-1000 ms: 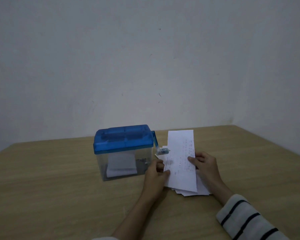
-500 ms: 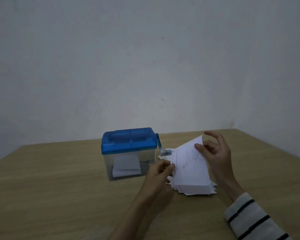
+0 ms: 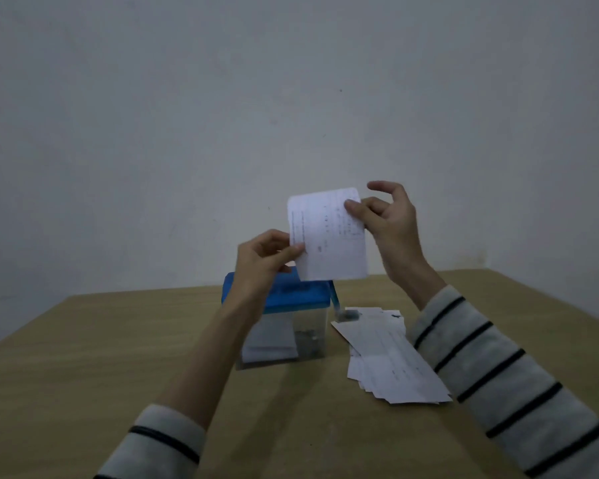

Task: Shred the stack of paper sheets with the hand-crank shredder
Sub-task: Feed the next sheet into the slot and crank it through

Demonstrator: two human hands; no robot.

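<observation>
A small hand-crank shredder (image 3: 301, 299) with a blue lid and a clear bin stands on the wooden table (image 3: 83, 357); its blue crank (image 3: 339, 307) hangs on its right side. White scraps lie inside the bin. One white printed sheet (image 3: 329, 236) is held in the air above the shredder's lid. My left hand (image 3: 263, 257) pinches its lower left edge. My right hand (image 3: 388, 219) pinches its upper right edge between thumb and finger. The stack of paper sheets (image 3: 391, 361) lies fanned on the table right of the shredder.
A plain pale wall rises behind the table. The table's far edge and right corner (image 3: 491, 271) are in view. My striped sleeves cover both forearms, the right one partly over the stack's right side.
Both hands lifted one sheet off the stack, up and to the left, from the table to above the shredder's lid. The rest of the stack stayed on the table.
</observation>
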